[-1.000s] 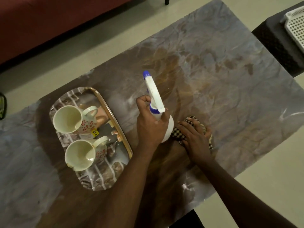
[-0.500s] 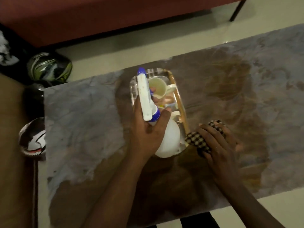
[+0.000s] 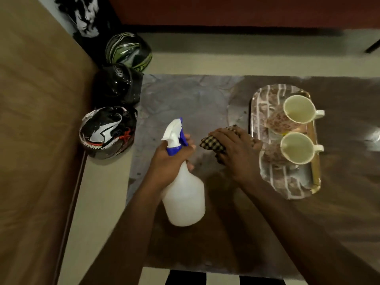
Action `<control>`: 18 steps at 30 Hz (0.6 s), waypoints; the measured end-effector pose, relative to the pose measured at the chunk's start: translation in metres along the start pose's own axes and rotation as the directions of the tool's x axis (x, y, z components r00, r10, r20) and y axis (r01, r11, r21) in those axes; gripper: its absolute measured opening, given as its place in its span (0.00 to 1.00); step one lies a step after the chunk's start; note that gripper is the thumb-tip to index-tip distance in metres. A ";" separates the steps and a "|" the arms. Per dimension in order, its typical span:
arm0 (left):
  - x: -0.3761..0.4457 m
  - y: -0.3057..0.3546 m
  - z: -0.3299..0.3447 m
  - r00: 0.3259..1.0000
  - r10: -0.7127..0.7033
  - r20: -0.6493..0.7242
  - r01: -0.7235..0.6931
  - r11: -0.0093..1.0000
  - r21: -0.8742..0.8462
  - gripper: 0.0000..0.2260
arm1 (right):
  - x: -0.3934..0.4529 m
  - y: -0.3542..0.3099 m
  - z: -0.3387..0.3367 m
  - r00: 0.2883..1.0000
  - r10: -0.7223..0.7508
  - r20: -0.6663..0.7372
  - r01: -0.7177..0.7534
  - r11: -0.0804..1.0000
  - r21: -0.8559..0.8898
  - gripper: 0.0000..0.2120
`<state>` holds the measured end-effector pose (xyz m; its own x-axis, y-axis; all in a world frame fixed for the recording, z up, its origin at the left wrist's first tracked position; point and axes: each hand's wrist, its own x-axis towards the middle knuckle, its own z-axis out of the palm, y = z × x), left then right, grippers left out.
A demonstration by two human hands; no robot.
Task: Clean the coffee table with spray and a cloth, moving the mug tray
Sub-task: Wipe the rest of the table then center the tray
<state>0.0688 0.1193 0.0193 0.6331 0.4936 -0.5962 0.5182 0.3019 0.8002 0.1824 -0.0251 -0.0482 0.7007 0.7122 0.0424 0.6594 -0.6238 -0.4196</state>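
three helmets (image 3: 109,131) sit on the floor against the worktop's left edge, beside a brown sofa (image 3: 37,140), so that side is hemmed in. the worktop (image 3: 185,95) is a marbled grey-brown slab, paler and bare across its far left corner.

the left hand (image 3: 168,159) holds the spray bottle (image 3: 183,194) above the worktop's left half, fingers curled round the neck just under the blue collar. the bottle is translucent white with a white trigger head and a blue nozzle tip, tilted so the nozzle points toward the far left corner.

just to its right, the right hand (image 3: 236,151) presses flat on the cloth (image 3: 213,142), a crumpled piece in black and cream checks; the fingers lie straight over it, pointing left. the cloth lies on the worktop near the middle, close to the tray's left rim.

the mug tray (image 3: 287,182) is oblong with a mirror-like patterned face and a gold rim, lying on the right half of the worktop, nearer the far edge than the near one. two cream mugs (image 3: 298,148) stand on it, handles pointing right. right of the tray the dark surface runs on to the frame's edge. a red sofa (image 3: 246,11) runs beyond the far edge, with a strip of floor between.
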 end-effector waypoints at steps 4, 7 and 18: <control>0.031 -0.019 -0.040 0.989 -0.148 -0.015 0.148 0.988 0.036 0.16 | 0.030 -0.008 0.048 0.993 0.078 0.088 -0.066 0.988 -0.139 0.28; 0.060 -0.016 -0.055 0.985 -0.173 -0.011 0.173 0.984 0.035 0.18 | 0.056 -0.022 0.082 0.985 0.111 0.130 -0.085 0.978 -0.190 0.26; 0.118 -0.012 -0.070 0.966 -0.233 0.110 0.222 0.970 0.101 0.13 | 0.053 -0.024 0.121 0.975 0.072 0.209 -0.020 0.971 -0.237 0.30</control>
<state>0.0968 0.2308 -0.0564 0.5547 0.3167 -0.7694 0.7009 0.3204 0.6372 0.1703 0.0663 -0.1452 0.6736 0.7173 -0.1783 0.6908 -0.6967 -0.1934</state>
